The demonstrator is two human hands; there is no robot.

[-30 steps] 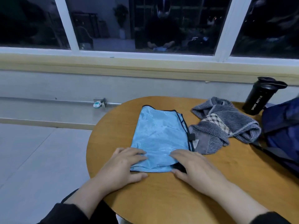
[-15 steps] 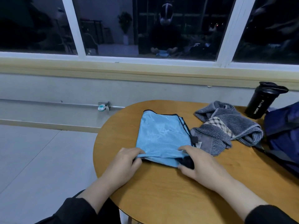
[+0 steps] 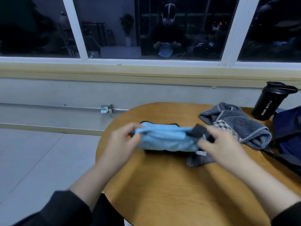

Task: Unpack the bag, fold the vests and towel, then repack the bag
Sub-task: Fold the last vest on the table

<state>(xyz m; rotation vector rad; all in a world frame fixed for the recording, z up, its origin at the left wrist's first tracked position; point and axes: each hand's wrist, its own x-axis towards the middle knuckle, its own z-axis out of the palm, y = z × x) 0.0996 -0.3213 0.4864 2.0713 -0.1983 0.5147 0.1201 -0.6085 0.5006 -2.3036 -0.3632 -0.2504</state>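
Dark window panes [image 3: 179, 26] in white frames fill the far wall above a pale sill, with grey floor tiles [image 3: 40, 160] at the left. Nearer, a round wooden worktop [image 3: 187, 185] carries everything. At its right edge lies a dark blue bag [image 3: 286, 132], and a black sport bottle [image 3: 268, 101] stands upright just beyond it. A grey striped towel [image 3: 241, 126] sits crumpled between the bag and the centre. Both forearms reach in from the near edge in black sleeves. The left hand [image 3: 123, 141] pinches the left end of a light blue vest [image 3: 167, 139], fingers curled round the fabric. The right hand [image 3: 218, 144] grips the vest's right end, fingers closed on the cloth. The vest is bunched, lifted at the hands, partly folded over the middle of the worktop.
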